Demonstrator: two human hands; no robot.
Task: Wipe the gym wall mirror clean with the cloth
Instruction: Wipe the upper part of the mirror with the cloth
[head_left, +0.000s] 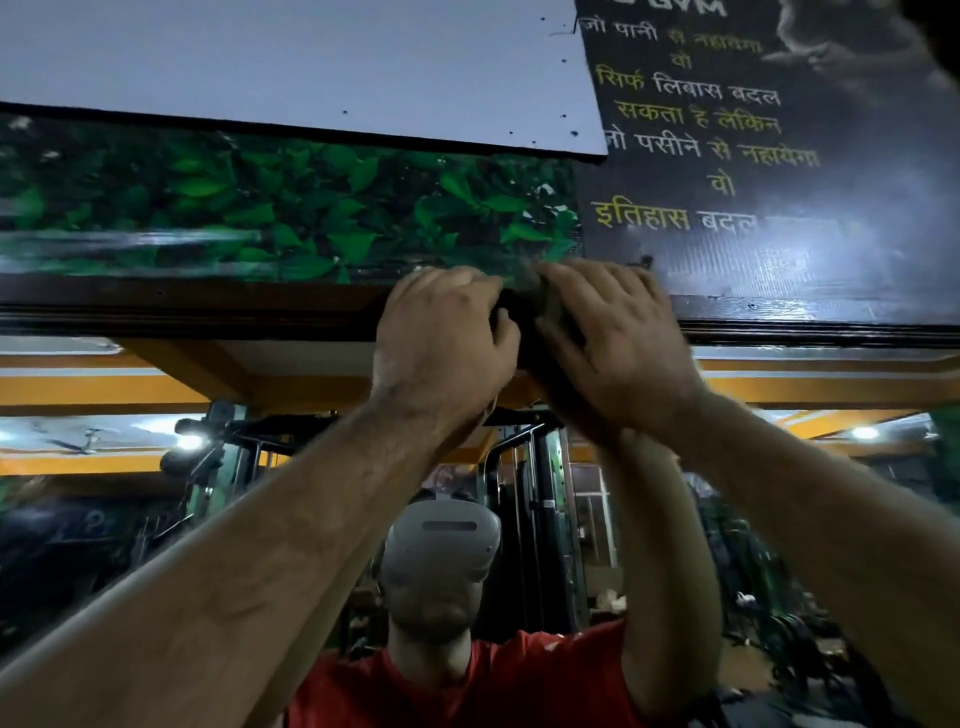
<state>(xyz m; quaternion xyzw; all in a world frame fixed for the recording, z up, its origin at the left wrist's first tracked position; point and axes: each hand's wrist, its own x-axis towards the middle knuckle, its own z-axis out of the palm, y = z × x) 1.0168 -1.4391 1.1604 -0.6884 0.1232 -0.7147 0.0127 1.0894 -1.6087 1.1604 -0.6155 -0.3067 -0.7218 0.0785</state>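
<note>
A single head-worn wide-angle camera looks forward and steeply upward, close to the wall mirror (156, 519), taking in its dark top frame (208, 306), the leaf-print band (260, 208) and the lettered sign (727, 130) above. Both raised forearms fill the lower foreground.

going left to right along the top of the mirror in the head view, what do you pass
leaf-print panel → left hand → dark cloth gripped between both hands → right hand → black poster with Hindi text
</note>
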